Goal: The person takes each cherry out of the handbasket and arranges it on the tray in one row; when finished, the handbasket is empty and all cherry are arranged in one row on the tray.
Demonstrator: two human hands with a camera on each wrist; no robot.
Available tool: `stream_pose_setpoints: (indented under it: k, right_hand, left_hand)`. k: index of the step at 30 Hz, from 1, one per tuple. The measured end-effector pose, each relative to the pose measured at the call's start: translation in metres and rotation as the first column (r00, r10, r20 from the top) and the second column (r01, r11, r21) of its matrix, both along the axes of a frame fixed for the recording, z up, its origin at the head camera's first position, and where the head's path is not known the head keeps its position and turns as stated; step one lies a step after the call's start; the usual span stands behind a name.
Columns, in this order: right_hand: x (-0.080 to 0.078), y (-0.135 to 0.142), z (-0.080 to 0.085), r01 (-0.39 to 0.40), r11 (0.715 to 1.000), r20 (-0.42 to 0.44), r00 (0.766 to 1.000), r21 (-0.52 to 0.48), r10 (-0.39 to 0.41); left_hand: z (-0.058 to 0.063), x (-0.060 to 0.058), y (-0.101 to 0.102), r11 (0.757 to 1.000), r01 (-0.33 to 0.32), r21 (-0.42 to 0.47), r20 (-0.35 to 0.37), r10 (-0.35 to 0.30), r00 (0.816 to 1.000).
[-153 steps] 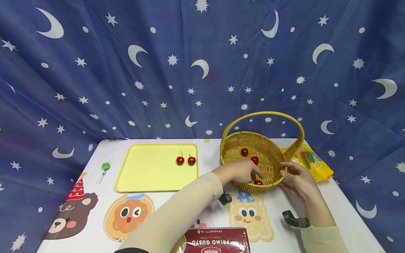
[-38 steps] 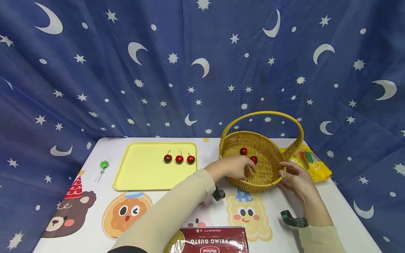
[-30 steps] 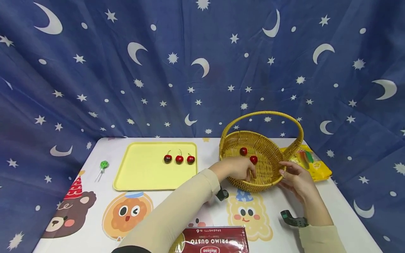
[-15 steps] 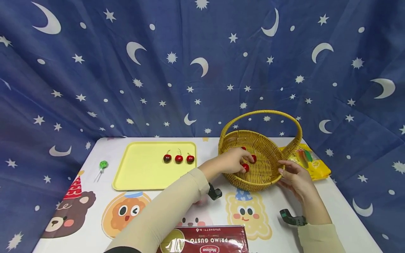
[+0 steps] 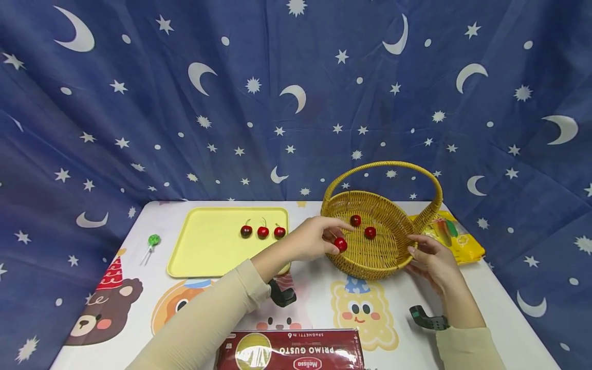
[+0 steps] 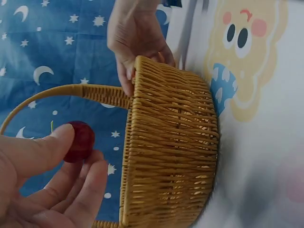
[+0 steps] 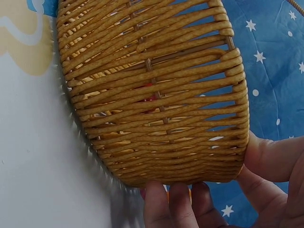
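My left hand [image 5: 311,239] pinches a red cherry [image 5: 340,244] over the left rim of the yellow wicker basket [image 5: 384,252]. In the left wrist view, thumb and fingers hold that cherry [image 6: 80,141] beside the basket wall [image 6: 171,152]. My right hand [image 5: 433,263] grips the basket's right rim. The right wrist view shows its thumb at the rim and its fingers [image 7: 180,204] against the outer weave. Inside the basket lie two more cherries, one near the back [image 5: 355,220] and one in the middle [image 5: 370,233]. Three stemmed cherries [image 5: 262,232] sit in a row on the yellow tray [image 5: 203,257].
A yellow packet [image 5: 455,241] lies behind the basket on the right. A red spaghetti pack [image 5: 296,352] is at the table's near edge. The green lollipop [image 5: 153,240] lies left of the tray. A blue star-patterned curtain [image 5: 296,128] hangs behind the table.
A third cherry has appeared on the tray. My left hand has picked another cherry from the basket and moved left with it to the rim. The right hand stays on the basket.
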State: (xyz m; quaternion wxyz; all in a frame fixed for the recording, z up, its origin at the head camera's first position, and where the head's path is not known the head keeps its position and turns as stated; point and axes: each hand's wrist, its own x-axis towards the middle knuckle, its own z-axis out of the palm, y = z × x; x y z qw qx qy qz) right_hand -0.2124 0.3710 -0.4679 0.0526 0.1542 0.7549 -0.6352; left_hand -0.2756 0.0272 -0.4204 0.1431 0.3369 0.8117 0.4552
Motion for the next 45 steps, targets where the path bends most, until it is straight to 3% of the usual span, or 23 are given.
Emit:
stream_pose_setpoints:
  k: [7, 10, 13, 15, 21, 26, 32, 39, 45]
  right_hand:
    - [0.000, 0.000, -0.003, -0.006, 0.999, -0.021, 1.000, -0.046, 0.005]
    - [0.000, 0.000, -0.003, -0.008, 0.999, -0.020, 1.000, -0.040, 0.007]
    - [0.001, -0.001, -0.002, -0.007, 1.000, -0.020, 1.000, -0.019, 0.007]
    - [0.001, -0.001, -0.001, -0.004, 1.000, -0.019, 1.000, -0.009, 0.003]
    - [0.000, -0.002, 0.000, 0.011, 1.000, -0.011, 1.000, 0.003, -0.011]
    - [0.000, -0.001, 0.000, 0.013, 1.000, -0.007, 1.000, 0.008, -0.013]
    - [-0.001, -0.002, 0.000, 0.015, 1.000, 0.007, 1.000, 0.017, -0.016]
    - [-0.001, -0.001, 0.000, 0.020, 1.000, 0.005, 1.000, 0.015, -0.020]
    - [0.000, -0.001, 0.000, 0.018, 1.000, -0.002, 1.000, 0.015, -0.018]
  left_hand:
    - [0.007, 0.013, -0.040, 0.983, -0.086, 0.163, 0.115, 0.068, 0.991]
    - [0.009, 0.014, -0.063, 0.977, -0.129, 0.168, 0.107, 0.112, 0.988]
    - [0.005, 0.010, -0.088, 0.976, -0.186, 0.116, 0.065, 0.179, 0.982]
    - [0.000, 0.005, -0.107, 0.967, -0.243, 0.080, 0.056, 0.239, 0.969]
    - [-0.020, -0.010, -0.157, 0.911, -0.413, -0.014, 0.063, 0.413, 0.908]
    - [-0.035, -0.019, -0.187, 0.858, -0.497, -0.128, 0.026, 0.504, 0.864]
    - [-0.052, -0.031, -0.208, 0.812, -0.543, -0.214, -0.027, 0.551, 0.834]
    - [-0.067, -0.040, -0.218, 0.805, -0.539, -0.250, -0.046, 0.546, 0.837]
    - [-0.071, -0.042, -0.220, 0.796, -0.542, -0.271, -0.052, 0.550, 0.834]
